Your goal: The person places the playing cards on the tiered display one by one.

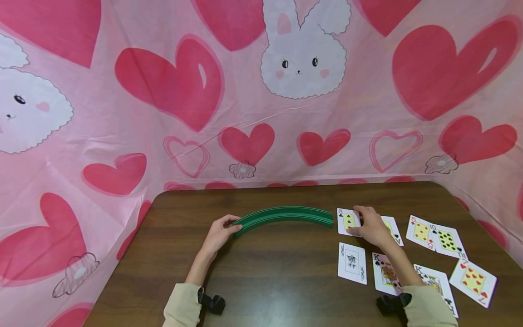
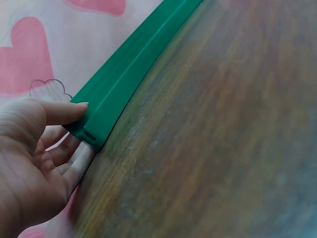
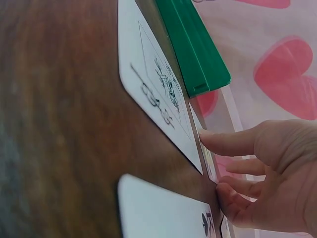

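A green curved card holder (image 1: 286, 212) with long grooves lies across the back middle of the table, no cards in it. At its left end, my left hand (image 1: 219, 234) pinches it, thumb (image 2: 74, 112) on top and fingers underneath. Past the holder's right end is a clubs playing card (image 1: 348, 221), face up. My right hand (image 1: 371, 225) grips that card, its thumb at the near edge and fingers at the far edge. Beneath the right wrist lies a king card (image 1: 384, 272); left of that, a joker (image 1: 352, 263) lies flat.
Right of the right hand, another clubs card (image 1: 393, 230) shows partly. Farther right lie a five of diamonds (image 1: 421, 231), a ten of clubs (image 1: 448, 240), a seven of hearts (image 1: 474, 282) and a second king (image 1: 439, 286), partly behind the right sleeve. A heart-patterned cloth (image 1: 298, 109) hangs behind the table.
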`<state>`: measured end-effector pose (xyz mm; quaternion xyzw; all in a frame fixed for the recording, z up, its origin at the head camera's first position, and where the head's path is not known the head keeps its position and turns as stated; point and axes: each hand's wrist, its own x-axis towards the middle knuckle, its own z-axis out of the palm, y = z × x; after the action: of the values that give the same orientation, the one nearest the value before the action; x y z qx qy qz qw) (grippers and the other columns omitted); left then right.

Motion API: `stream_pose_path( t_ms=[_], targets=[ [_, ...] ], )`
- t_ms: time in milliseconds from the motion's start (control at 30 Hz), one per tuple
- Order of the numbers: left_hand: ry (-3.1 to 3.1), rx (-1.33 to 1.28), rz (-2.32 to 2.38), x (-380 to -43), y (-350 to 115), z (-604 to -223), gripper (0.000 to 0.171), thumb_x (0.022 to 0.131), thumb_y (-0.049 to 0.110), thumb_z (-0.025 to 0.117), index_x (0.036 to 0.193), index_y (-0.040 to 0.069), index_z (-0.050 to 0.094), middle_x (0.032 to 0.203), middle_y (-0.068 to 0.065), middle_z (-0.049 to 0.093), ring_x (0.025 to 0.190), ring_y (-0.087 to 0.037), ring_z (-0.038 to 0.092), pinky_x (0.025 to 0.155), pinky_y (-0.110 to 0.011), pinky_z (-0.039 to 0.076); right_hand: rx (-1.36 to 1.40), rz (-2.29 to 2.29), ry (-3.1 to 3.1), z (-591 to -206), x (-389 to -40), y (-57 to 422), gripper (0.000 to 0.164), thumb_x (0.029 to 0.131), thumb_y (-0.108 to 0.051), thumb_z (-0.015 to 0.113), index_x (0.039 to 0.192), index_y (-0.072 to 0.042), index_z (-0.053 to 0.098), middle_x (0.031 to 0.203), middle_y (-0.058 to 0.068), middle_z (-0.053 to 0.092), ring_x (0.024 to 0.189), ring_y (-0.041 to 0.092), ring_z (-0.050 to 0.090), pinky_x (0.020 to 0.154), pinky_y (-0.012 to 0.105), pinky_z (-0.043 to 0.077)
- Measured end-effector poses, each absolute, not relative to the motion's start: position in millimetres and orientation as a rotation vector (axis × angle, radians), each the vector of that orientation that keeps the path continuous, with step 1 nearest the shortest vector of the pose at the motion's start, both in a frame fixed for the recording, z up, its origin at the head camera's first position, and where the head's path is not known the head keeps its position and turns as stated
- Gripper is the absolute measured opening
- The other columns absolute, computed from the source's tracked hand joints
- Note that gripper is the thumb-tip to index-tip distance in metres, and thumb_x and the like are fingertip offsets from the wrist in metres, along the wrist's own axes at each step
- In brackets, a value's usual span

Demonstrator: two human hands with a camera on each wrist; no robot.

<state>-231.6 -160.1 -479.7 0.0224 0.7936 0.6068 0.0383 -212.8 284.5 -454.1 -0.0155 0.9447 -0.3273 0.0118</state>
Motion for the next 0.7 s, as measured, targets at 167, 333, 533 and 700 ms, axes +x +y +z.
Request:
stream_pose_path(
  t_ms=[167,333,533,700],
  targets=[
    [2.436,0.064,1.869,-231,-160,-480,0.022,0.096,0.010,0.071,0.115,-0.002,0.072,0.105,-0.011,0.070,0.088,-0.019,0.062,0.078,-0.029,0.049,-0.087,-1.010,2.956,-454,-212,284,0.075,0.081,-0.010,0.086,0.139,0.017,0.047,0.133,0.043,0.042,0.115,0.055,0.044,0.098,0.070,0.038],
    [2.439,0.044,1.883,-232,-158,-480,0.024,0.095,0.007,0.073,0.115,-0.004,0.072,0.102,-0.010,0.070,0.088,-0.019,0.062,0.078,-0.030,0.048,-0.059,-1.001,2.948,-451,-212,281,0.080,0.080,-0.010,0.088,0.141,0.018,0.044,0.127,0.041,0.043,0.111,0.050,0.044,0.093,0.065,0.041],
    [2.452,0.034,1.879,-231,-156,-480,0.023,0.095,0.006,0.072,0.116,-0.004,0.071,0.100,-0.007,0.070,0.085,-0.017,0.061,0.077,-0.031,0.048,0.061,-1.077,2.946,-450,-211,281,0.084,0.081,-0.004,0.085,0.144,0.019,0.034,0.127,0.042,0.038,0.111,0.050,0.041,0.094,0.065,0.041],
    [2.440,0.022,1.874,-224,-151,-466,0.021,0.095,0.002,0.070,0.115,-0.006,0.070,0.100,-0.010,0.070,0.087,-0.020,0.062,0.080,-0.033,0.048,0.135,-1.208,2.989,-453,-211,284,0.075,0.082,0.002,0.079,0.142,0.019,0.037,0.110,0.034,0.055,0.091,0.039,0.055,0.080,0.053,0.046]
  ],
)
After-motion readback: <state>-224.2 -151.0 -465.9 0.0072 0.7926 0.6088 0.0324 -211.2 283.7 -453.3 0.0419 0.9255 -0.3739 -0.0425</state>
